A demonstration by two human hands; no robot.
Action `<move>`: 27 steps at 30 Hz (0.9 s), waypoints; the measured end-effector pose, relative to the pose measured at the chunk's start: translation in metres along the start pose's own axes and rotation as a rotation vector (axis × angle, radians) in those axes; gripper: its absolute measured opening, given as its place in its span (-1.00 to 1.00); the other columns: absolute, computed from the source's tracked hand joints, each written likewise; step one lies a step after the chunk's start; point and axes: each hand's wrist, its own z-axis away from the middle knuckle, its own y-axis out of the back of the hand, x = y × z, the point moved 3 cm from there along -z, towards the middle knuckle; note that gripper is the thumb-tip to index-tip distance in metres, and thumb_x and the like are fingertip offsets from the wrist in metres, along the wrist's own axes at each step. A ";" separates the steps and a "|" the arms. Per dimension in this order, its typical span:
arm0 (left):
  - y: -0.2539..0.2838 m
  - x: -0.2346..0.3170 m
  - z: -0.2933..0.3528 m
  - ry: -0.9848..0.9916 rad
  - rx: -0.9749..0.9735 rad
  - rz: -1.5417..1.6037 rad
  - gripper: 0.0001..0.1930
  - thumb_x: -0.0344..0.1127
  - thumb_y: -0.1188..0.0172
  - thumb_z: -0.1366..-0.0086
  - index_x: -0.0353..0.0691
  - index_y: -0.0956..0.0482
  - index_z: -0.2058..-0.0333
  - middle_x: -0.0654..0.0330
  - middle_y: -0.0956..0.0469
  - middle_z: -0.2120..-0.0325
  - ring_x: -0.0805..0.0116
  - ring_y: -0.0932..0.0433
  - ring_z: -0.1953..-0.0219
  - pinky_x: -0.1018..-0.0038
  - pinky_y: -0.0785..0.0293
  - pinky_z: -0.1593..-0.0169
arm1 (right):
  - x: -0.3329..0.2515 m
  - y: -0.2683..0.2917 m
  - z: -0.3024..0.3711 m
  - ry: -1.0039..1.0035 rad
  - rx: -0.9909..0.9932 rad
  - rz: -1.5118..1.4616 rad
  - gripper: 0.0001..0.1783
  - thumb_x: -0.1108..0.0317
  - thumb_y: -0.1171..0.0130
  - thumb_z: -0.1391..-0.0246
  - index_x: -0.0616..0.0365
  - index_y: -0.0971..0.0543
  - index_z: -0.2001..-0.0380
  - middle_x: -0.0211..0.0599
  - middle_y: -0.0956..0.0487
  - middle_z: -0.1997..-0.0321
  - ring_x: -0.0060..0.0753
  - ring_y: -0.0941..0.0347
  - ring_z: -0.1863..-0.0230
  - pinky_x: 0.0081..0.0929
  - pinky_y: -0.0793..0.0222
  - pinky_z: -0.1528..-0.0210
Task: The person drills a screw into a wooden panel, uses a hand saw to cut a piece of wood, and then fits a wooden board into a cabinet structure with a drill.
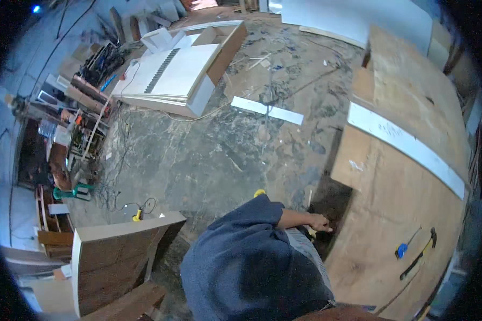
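Observation:
My left arm reaches out from a dark sleeve toward the near edge of a plywood-topped bench (380, 214). My left hand (320, 222) is beside that edge, above a dark gap, with its fingers curled closed. Something small and yellowish shows just under the hand, too small to make out. Of my right arm, only a brown blur at the lower edge may show; the right hand is out of view. On the plywood lie a hammer (419, 258) with a yellow and black handle and a blue-handled tool (401, 250) with a thin shaft.
A long white strip (407, 147) crosses the bench. Another white strip (268, 111) lies on the stained floor. A large white cabinet frame (182, 69) lies farther back. At lower left stands a wooden panel frame (118, 262), near a yellow tool (137, 215) and cables.

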 end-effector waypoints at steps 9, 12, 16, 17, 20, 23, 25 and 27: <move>0.124 -0.211 0.083 0.019 0.590 0.275 -0.72 -0.18 -0.11 0.04 -0.24 -0.59 0.41 0.01 -0.55 0.49 0.20 -0.49 0.49 0.30 -0.37 0.42 | -0.307 0.069 -0.007 0.476 0.163 -0.487 -0.69 0.26 -0.15 0.05 0.21 -0.50 0.24 -0.20 -0.49 0.24 -0.33 -0.44 0.27 -0.48 -0.41 0.22; 0.183 -0.239 0.149 -0.025 0.769 0.342 -0.65 -0.13 -0.14 -0.02 -0.29 -0.48 0.32 0.06 -0.54 0.53 0.25 -0.50 0.48 0.34 -0.40 0.41 | -0.387 0.067 -0.023 0.707 0.197 -0.560 -0.71 0.29 -0.17 0.05 0.21 -0.50 0.25 -0.22 -0.50 0.27 -0.36 -0.44 0.28 -0.50 -0.41 0.23; 0.262 -0.277 0.217 -0.087 0.967 0.501 -0.55 -0.05 -0.14 -0.10 -0.30 -0.41 0.17 0.10 -0.54 0.40 0.29 -0.50 0.40 0.45 -0.42 0.30 | -0.514 0.037 -0.037 0.640 -0.209 -1.058 -0.78 0.57 -0.03 0.02 0.37 -0.45 0.23 -0.18 -0.50 0.25 -0.37 -0.42 0.23 -0.52 -0.34 0.09; 0.280 -0.286 0.229 -0.099 0.956 0.495 -0.55 -0.05 -0.14 -0.10 -0.30 -0.41 0.17 0.10 -0.54 0.40 0.29 -0.50 0.40 0.45 -0.42 0.30 | -0.572 0.069 -0.032 0.658 -0.226 -1.141 -0.78 0.61 -0.09 0.07 0.36 -0.46 0.27 -0.20 -0.51 0.29 -0.41 -0.41 0.26 -0.54 -0.34 0.12; 0.331 -0.312 0.287 -0.251 1.110 0.784 -0.60 -0.11 -0.08 -0.17 -0.19 -0.37 0.07 0.19 -0.50 0.25 0.37 -0.46 0.27 0.41 -0.38 0.19 | -0.669 0.081 -0.032 0.707 -0.113 -1.189 -0.78 0.61 -0.08 0.06 0.32 -0.49 0.26 -0.26 -0.50 0.25 -0.49 -0.41 0.26 -0.57 -0.36 0.19; 0.341 -0.378 0.354 -0.201 1.277 1.092 -0.64 -0.18 -0.08 -0.18 -0.26 -0.40 0.10 0.17 -0.52 0.33 0.45 -0.47 0.31 0.50 -0.39 0.22 | -0.764 0.065 -0.003 0.701 -0.041 -1.165 -0.68 0.62 0.01 0.00 0.26 -0.42 0.11 -0.30 -0.47 0.17 -0.53 -0.39 0.23 -0.60 -0.36 0.17; 0.302 -0.484 0.395 -0.040 1.536 1.162 -0.64 -0.21 -0.06 -0.19 -0.29 -0.39 0.09 0.15 -0.52 0.29 0.44 -0.48 0.28 0.53 -0.38 0.19 | -0.837 -0.001 0.056 0.559 -0.397 -1.492 -0.58 0.57 0.00 0.02 0.20 -0.33 0.02 -0.31 -0.45 0.14 -0.52 -0.38 0.23 -0.56 -0.35 0.17; 0.260 -0.533 0.436 0.270 1.649 0.899 -0.58 -0.20 0.00 -0.21 -0.34 -0.34 0.03 0.02 -0.47 0.15 0.25 -0.44 0.11 0.41 -0.30 0.01 | -0.880 -0.057 0.155 0.316 -0.777 -1.691 -0.72 0.37 -0.08 0.03 0.17 -0.36 0.21 -0.40 -0.44 0.34 -0.53 -0.37 0.39 -0.56 -0.33 0.33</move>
